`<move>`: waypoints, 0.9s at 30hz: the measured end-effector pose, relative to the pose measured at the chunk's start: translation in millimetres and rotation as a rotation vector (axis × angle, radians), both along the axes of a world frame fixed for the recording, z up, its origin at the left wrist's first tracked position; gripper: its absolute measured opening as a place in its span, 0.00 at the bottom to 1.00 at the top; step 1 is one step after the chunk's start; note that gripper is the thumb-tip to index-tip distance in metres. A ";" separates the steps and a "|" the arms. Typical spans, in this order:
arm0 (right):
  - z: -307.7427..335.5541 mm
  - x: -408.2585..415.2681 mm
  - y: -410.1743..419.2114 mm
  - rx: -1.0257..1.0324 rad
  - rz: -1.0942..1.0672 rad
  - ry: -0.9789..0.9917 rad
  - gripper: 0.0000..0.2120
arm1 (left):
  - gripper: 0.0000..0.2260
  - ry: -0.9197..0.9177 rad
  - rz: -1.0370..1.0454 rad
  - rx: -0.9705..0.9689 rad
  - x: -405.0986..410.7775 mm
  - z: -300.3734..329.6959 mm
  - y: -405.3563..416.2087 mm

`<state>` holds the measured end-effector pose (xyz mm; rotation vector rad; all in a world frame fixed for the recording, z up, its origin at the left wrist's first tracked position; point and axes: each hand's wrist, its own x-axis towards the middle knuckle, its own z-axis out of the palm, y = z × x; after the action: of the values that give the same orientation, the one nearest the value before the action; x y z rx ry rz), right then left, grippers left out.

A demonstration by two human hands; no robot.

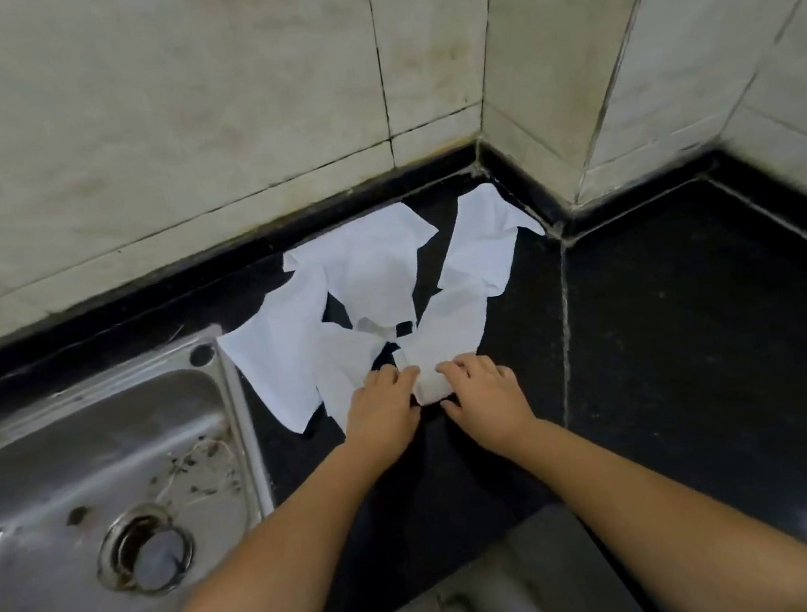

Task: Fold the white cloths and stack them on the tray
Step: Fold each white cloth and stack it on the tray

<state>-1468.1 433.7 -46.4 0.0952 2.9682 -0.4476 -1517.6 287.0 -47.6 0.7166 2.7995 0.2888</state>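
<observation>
- White cloths (340, 314) lie spread and overlapping on black counter (703, 315), centre of frame, between sink (100, 452) at left and tiled wall corner (515, 82) above.
- Head view: nearest cloth (446, 331) has its lower end bunched or part-folded under both hands, just below frame centre.
- Left hand (382, 407) fingers curled, pressing down on that cloth's near end; right hand (483, 393) likewise, fingers bent over the small folded wad (431, 387). Whether they pinch it or only press, cannot tell.
- No tray visible anywhere in frame.
- Progress, judged: early; one cloth mid-fold, several others unfolded, nothing stacked.
</observation>
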 end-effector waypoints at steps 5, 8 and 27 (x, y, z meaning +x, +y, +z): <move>-17.6 -28.8 -6.4 0.006 0.004 -0.039 0.13 | 0.11 0.019 -0.052 0.073 -23.1 -23.7 1.9; -15.8 -33.0 1.7 -0.044 -0.037 0.009 0.12 | 0.10 0.078 -0.059 0.182 -30.6 -24.4 4.5; 143.5 63.4 124.4 -0.673 -0.211 0.220 0.07 | 0.05 0.179 -0.312 0.701 12.4 118.2 137.1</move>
<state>-1404.7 558.1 97.1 0.2996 2.8329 -1.5328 -1505.2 424.1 70.6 1.3601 2.6592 1.2228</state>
